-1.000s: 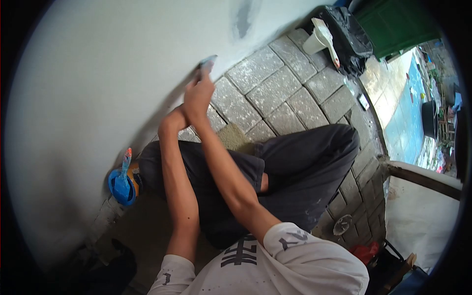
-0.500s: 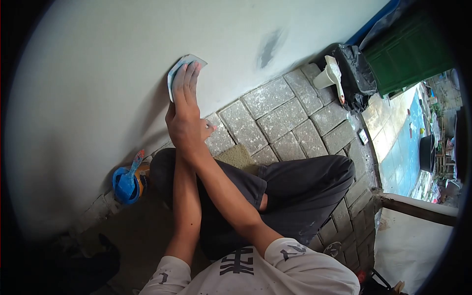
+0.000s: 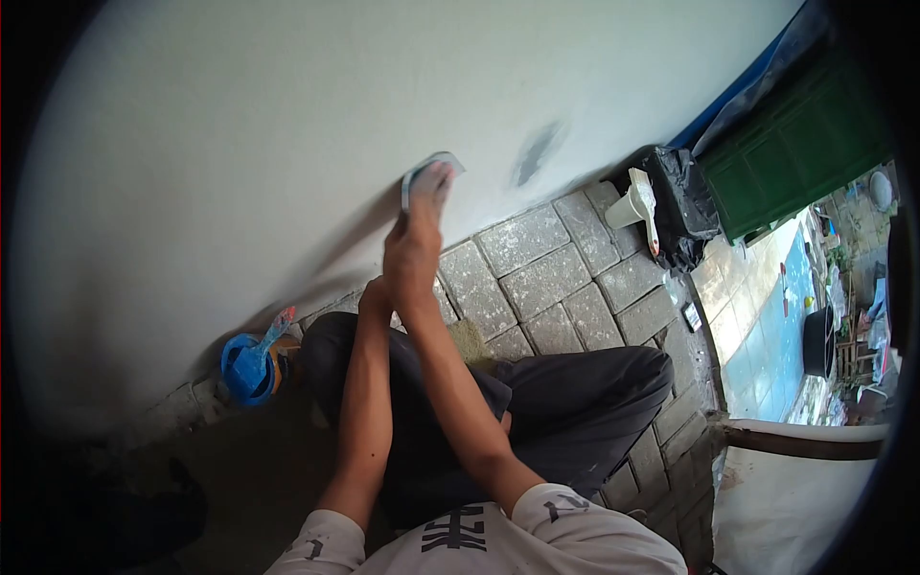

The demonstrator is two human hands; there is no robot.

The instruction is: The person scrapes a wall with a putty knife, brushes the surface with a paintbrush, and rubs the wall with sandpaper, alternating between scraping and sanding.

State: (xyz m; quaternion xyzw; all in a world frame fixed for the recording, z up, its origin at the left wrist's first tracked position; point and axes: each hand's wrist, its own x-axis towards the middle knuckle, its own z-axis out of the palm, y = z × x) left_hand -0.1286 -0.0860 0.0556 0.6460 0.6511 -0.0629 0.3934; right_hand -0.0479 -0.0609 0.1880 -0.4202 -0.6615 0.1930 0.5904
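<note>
My right hand (image 3: 417,240) is pressed to the pale wall (image 3: 287,125), its fingers over a thin grey-white sheet or pad (image 3: 443,161) lying against the surface. The fingers are blurred by motion. My left hand (image 3: 376,295) is just below, beside and partly behind my right wrist; its fingers are hidden. A dark grey smudge (image 3: 539,153) marks the wall to the right of the pad.
A blue container (image 3: 246,369) with a blue-stained brush stands at the left by the wall. Grey paving (image 3: 537,273) runs along the wall base. At right are a white cup (image 3: 625,209) with a brush, a black-bagged bin (image 3: 682,216) and a green bin (image 3: 786,144).
My right hand and the pad have moved right and lower in view along the wall. My left hand's fingers, partly visible before, are now hidden. The view has shifted slightly.
</note>
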